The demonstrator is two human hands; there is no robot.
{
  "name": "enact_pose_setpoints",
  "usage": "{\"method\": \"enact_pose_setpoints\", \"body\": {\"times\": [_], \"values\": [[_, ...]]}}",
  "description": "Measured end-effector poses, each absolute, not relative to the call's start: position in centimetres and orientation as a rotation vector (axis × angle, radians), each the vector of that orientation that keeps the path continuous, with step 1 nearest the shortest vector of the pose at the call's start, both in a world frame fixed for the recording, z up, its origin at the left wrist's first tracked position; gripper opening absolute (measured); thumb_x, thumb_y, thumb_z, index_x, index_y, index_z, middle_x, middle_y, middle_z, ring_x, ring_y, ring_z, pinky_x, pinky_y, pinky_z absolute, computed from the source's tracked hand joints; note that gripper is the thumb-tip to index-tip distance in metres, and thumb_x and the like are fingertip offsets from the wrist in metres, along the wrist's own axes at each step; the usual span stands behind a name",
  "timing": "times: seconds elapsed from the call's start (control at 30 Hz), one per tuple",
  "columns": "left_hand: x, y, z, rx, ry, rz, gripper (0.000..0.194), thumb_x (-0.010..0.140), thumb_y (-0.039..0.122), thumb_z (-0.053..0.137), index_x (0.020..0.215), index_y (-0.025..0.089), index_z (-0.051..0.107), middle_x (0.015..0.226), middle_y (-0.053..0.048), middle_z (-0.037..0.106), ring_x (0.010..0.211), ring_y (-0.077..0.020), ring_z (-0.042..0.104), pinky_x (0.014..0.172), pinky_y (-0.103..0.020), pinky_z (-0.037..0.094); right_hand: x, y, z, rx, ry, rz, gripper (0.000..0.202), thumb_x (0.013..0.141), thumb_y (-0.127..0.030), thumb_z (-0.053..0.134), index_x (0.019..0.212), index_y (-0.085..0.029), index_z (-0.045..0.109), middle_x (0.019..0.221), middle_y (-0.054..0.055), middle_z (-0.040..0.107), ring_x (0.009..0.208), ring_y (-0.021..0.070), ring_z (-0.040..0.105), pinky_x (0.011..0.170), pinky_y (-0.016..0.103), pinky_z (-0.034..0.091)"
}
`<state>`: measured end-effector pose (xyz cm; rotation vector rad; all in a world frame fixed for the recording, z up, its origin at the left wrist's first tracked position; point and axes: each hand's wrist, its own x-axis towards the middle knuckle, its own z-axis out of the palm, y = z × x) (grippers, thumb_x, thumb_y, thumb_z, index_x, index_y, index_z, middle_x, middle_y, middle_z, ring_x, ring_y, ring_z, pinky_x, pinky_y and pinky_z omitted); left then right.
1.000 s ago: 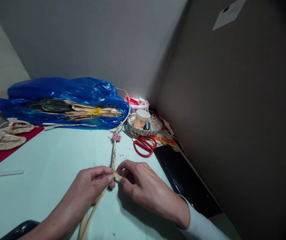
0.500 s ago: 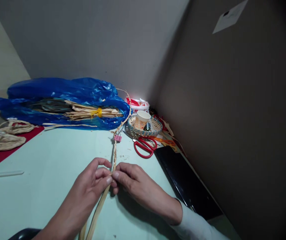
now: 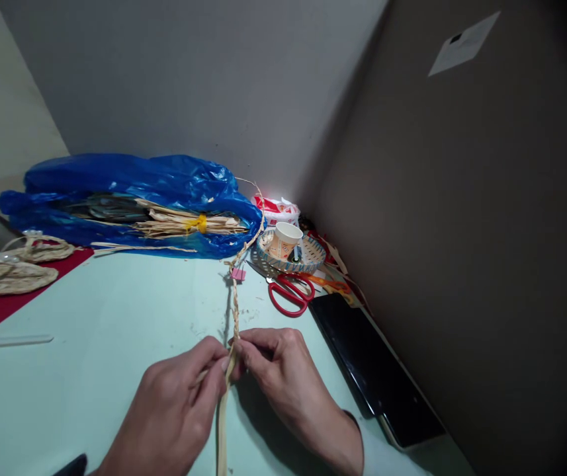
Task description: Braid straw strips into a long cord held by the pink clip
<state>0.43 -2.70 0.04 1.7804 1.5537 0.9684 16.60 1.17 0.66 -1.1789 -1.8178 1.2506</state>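
Observation:
A thin braid of pale straw (image 3: pixel 235 307) runs from a pink clip (image 3: pixel 238 274) down to my hands. My left hand (image 3: pixel 176 403) pinches a strand at the braid's lower end, its fingers pressed together. Close beside it, my right hand (image 3: pixel 288 377) is closed on the braid where the strands meet, thumb against the fingers. A flat loose strand (image 3: pixel 221 436) hangs from between the hands toward the bottom edge. Beyond the clip, the braid curves up past the blue bag.
A blue plastic bag (image 3: pixel 129 172) holds a straw bundle (image 3: pixel 204 223) at the back. Red-handled scissors (image 3: pixel 290 295), a woven basket (image 3: pixel 313 254) with a paper cup (image 3: pixel 286 239), and a black flat object (image 3: pixel 372 370) lie right. Coiled straw pieces (image 3: pixel 15 277) rest left.
My left hand has turned knuckles up and moved slightly lower, with its fingers more closed. My right hand has shifted a little right and remains on the braid. The view has shifted slightly.

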Motion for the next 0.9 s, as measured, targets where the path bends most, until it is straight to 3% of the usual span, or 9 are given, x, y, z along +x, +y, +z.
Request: {"method": "enact_pose_setpoints", "body": {"times": [0.17,0.3,0.37,0.47,0.57,0.7,0.8,0.9], "values": [[0.1,-3.4,-1.9,2.436,1.417,1.001,0.027,0.090,0.015,0.049,0.083,0.025,0.073,0.066,-0.004,0.071,0.062,-0.0208,0.069,0.063,-0.028,0.051,16.5,1.3,0.4,-1.057,-1.642,1.477,0.037,0.090,-0.033,0.055,0.058,-0.016,0.051,0.057,-0.004,0.035,0.058,0.0104,0.031,0.056,0.025,0.027],[-0.4,-3.3,-2.7,2.813,1.290,0.882,0.032,0.088,0.008,0.049,0.109,0.015,0.072,0.077,-0.009,0.075,0.067,-0.0228,0.071,0.064,-0.030,0.054,16.3,1.4,0.2,-1.004,-1.513,1.651,0.033,0.086,-0.038,0.061,0.064,-0.013,0.062,0.061,-0.002,0.048,0.062,0.0116,0.040,0.062,0.025,0.034],[-0.4,-3.3,-2.5,2.868,1.233,0.864,0.034,0.087,0.008,0.049,0.112,0.016,0.071,0.080,-0.010,0.076,0.068,-0.0229,0.071,0.064,-0.030,0.054,16.3,1.4,0.2,-1.011,-1.480,1.672,0.033,0.083,-0.040,0.065,0.068,-0.011,0.067,0.064,0.001,0.055,0.062,0.0121,0.045,0.064,0.025,0.037],[-0.2,-3.3,-1.6,2.696,1.273,0.952,0.025,0.089,0.013,0.050,0.090,0.022,0.072,0.075,-0.006,0.074,0.067,-0.0212,0.068,0.066,-0.030,0.052,16.3,1.4,0.3,-1.012,-1.456,1.682,0.035,0.082,-0.043,0.066,0.071,-0.010,0.070,0.066,0.002,0.060,0.060,0.0119,0.047,0.063,0.025,0.038],[-0.1,-2.6,-0.3,2.212,1.519,1.083,0.026,0.093,0.027,0.051,0.070,0.023,0.064,0.066,-0.003,0.066,0.065,-0.0192,0.063,0.064,-0.030,0.048,16.3,1.3,0.7,-0.972,-1.473,1.642,0.035,0.085,-0.042,0.065,0.068,-0.012,0.069,0.067,0.002,0.061,0.065,0.0131,0.051,0.070,0.025,0.041],[-0.1,-0.7,0.1,1.438,1.362,0.962,0.025,0.084,0.047,0.063,0.087,0.023,0.060,0.068,0.001,0.065,0.062,-0.0167,0.064,0.061,-0.026,0.049,16.2,1.0,1.1,-0.869,-1.528,1.655,0.040,0.092,-0.042,0.056,0.067,-0.013,0.068,0.061,0.001,0.060,0.065,0.0146,0.055,0.078,0.027,0.044],[0.1,0.1,-0.3,1.118,1.087,0.799,0.034,0.078,0.051,0.069,0.088,0.020,0.058,0.056,0.008,0.054,0.037,-0.0056,0.042,0.041,-0.019,0.034,16.3,0.9,1.1,-0.851,-1.613,1.593,0.034,0.095,-0.031,0.050,0.073,-0.013,0.069,0.065,0.002,0.063,0.067,0.0153,0.058,0.076,0.027,0.045],[0.3,0.1,-0.6,0.975,1.069,0.784,0.036,0.073,0.050,0.073,0.078,0.018,0.058,0.054,0.009,0.052,0.034,0.0007,0.018,0.035,-0.017,0.011,16.7,0.9,1.2,-0.928,-1.802,1.440,0.029,0.095,-0.018,0.046,0.074,-0.014,0.067,0.073,0.003,0.067,0.075,0.0159,0.061,0.076,0.025,0.044]]}}
